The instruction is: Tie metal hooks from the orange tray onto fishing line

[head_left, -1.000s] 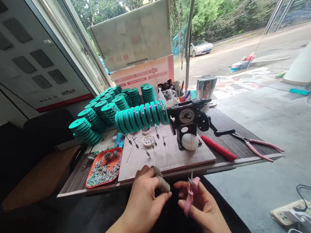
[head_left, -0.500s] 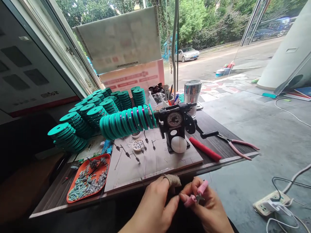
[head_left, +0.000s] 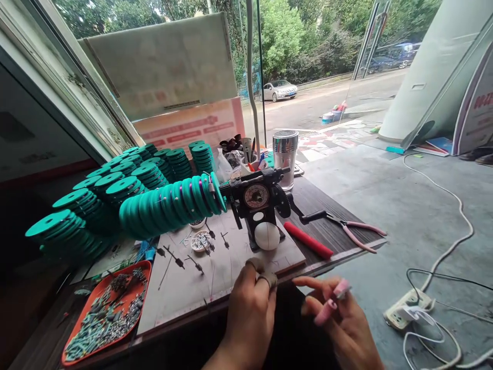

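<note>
My left hand point(head_left: 250, 303) is at the board's front edge, fingers curled together, with beige wraps point(head_left: 268, 279) on two fingertips. Whatever it may pinch is hidden. To its right, my right hand point(head_left: 352, 324) holds a small pink-gripped tool point(head_left: 326, 312) between its fingers; a bit of metal shows, but its exact kind is unclear. The index finger stretches out toward the left hand. Beyond them stands a black hand-cranked winder point(head_left: 257, 198) with a dial, carrying a row of teal foam spools point(head_left: 169, 208). A white egg-shaped ball point(head_left: 267, 236) sits at its base.
An orange tray point(head_left: 144, 288) of small tackle parts lies left of the pale board point(head_left: 173, 303). Stacked teal spools point(head_left: 48, 223) stand behind. A red rod point(head_left: 308, 240), pink-handled pliers point(head_left: 356, 231) and a tumbler point(head_left: 285, 159) are right. A power strip point(head_left: 398, 316) lies on the floor.
The view has swung right, so the table sits further left. My left hand has moved up toward the winder's base. My right hand has drawn away from it, and its index finger has straightened.
</note>
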`<state>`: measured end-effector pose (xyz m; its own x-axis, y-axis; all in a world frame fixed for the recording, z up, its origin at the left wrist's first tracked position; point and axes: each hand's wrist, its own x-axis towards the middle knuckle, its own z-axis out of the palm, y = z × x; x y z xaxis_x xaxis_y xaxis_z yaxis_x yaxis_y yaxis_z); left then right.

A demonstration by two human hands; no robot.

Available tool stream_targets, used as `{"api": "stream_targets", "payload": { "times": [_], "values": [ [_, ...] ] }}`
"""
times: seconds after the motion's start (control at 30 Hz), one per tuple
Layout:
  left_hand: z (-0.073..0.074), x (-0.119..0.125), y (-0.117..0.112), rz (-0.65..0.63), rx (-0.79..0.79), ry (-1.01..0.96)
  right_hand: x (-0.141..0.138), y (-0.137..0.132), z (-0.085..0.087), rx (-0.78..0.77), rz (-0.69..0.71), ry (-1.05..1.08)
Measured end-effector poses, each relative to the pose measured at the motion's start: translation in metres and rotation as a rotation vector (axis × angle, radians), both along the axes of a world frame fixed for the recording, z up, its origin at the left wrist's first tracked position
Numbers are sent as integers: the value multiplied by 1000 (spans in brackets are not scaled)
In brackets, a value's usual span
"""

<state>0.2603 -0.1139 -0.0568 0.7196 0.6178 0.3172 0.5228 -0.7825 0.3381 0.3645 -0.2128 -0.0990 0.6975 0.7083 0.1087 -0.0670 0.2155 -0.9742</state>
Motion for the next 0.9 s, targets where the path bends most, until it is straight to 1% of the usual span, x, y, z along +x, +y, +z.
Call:
{"api": "stream_targets", "payload": {
  "times": [0.1,0.17,0.27,0.37,0.47,0.6,0.67,0.8,0.9],
  "values": [
    [-11,4,2,-7,96,27,-5,-5,-7,-8,15,-118],
    [-14,4,3,-14,139,38,-12,-4,-14,9,-9,-206],
    [-13,4,3,-17,162,50,-24,2,-26,6,-24,-261],
    [-10,6,3,-22,147,54,-33,6,-35,-26,-29,-334],
    [-10,8,3,-26,136,55,-33,8,-35,-20,-43,-515],
    [-10,8,6,-35,135,46,-23,12,-24,28,-37,-876],
    [-10,6,7,-49,153,59,-19,13,-21,26,-46,-1028],
    [-10,-2,9,-56,288,105,-16,14,-28,-7,-98,-1270],
    [-11,-5,10,-55,340,128,-15,13,-35,-21,-74,-1346]
  ]
}}
